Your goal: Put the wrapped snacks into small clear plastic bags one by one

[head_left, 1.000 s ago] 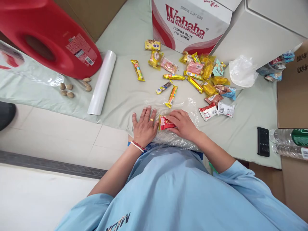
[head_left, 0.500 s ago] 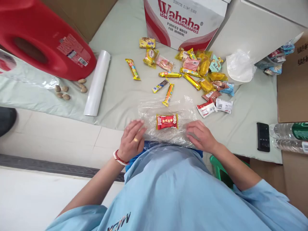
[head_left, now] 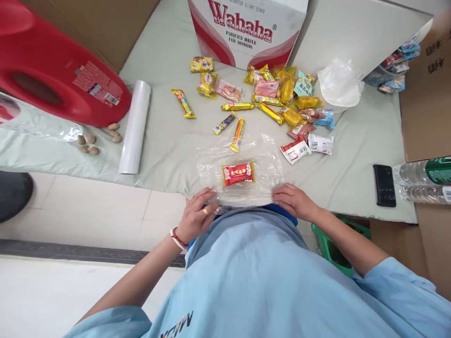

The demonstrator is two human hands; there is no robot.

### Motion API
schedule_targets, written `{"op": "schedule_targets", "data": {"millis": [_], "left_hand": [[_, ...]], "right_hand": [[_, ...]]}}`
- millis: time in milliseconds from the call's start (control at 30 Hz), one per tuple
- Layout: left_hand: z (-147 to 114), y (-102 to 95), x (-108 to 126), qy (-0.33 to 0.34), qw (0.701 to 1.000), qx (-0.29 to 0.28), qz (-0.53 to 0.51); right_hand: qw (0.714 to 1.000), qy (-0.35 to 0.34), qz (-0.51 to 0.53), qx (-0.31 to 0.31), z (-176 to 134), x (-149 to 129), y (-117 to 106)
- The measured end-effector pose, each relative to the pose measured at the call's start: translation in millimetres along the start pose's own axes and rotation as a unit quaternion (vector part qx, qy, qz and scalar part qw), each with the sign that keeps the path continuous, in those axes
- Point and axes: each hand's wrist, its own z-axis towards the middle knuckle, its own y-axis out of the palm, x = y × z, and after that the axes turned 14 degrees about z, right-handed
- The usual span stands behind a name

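Observation:
A sheet of clear plastic film [head_left: 262, 188] lies spread at the table's front edge. On it rests a small snack packet [head_left: 238, 174] in a red and gold wrapper, printed side up. My left hand [head_left: 199, 213], with a ring and bracelets, has curled fingers closed on the sheet's near left corner. At the near right corner, my right hand [head_left: 293, 201] pinches the film between thumb and fingers. Both hands are apart from the packet. The fingertips are partly hidden under the knuckles.
A white film roll [head_left: 135, 127] lies left, beside a red jug [head_left: 63, 70] and several nuts [head_left: 88, 144]. Beyond the sheet are several wrapped snacks [head_left: 269, 89], a Wahaha box [head_left: 246, 33] and a white bin [head_left: 340, 89]. A phone [head_left: 384, 185] and bottles [head_left: 423, 180] lie right.
Both hands have come down onto the film's near corners and closed on them. The near edge is pulled straighter and flatter. The whole view has shifted slightly.

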Motion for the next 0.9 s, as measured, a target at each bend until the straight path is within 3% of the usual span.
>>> {"op": "schedule_targets", "data": {"millis": [133, 267, 433, 567, 667, 733, 833, 900], "left_hand": [[20.1, -28.6, -1.9, -0.1, 0.994, 0.023, -0.035], [44.1, -40.6, -17.1, -0.168, 0.984, 0.021, -0.049], [71.8, -28.2, -35.4, -0.231, 0.972, 0.021, -0.041], [83.2, -8.6, -47.0, -0.344, 0.939, -0.008, 0.004], [85.9, -8.0, -48.3, -0.416, 0.906, 0.043, 0.057], [86.2, -19.0, -39.6, -0.408, 0.898, 0.13, 0.1], [88.1, -40.7, -9.7, -0.309, 0.906, 0.239, 0.165], [93.3, -46.1, 15.4, -0.195, 0.946, 0.214, 0.145]], "right_hand": [[0.996, 0.022, 0.091, -0.006, 28.3, -7.7, -33.2], [0.991, 0.067, 0.112, 0.002, 64.8, -8.4, -55.2], [0.972, 0.159, 0.17, 0.033, 99.5, 5.0, -62.8], [0.952, 0.25, 0.173, 0.043, 110.2, 27.2, -51.4], [0.949, 0.296, 0.105, 0.024, 111.1, 36.6, -41.6], [0.949, 0.311, 0.046, -0.003, 111.0, 35.2, -41.0], [0.957, 0.285, -0.052, -0.014, 116.9, 25.5, -51.6], [0.964, 0.24, -0.11, 0.016, 129.4, 19.4, -61.2]]}}
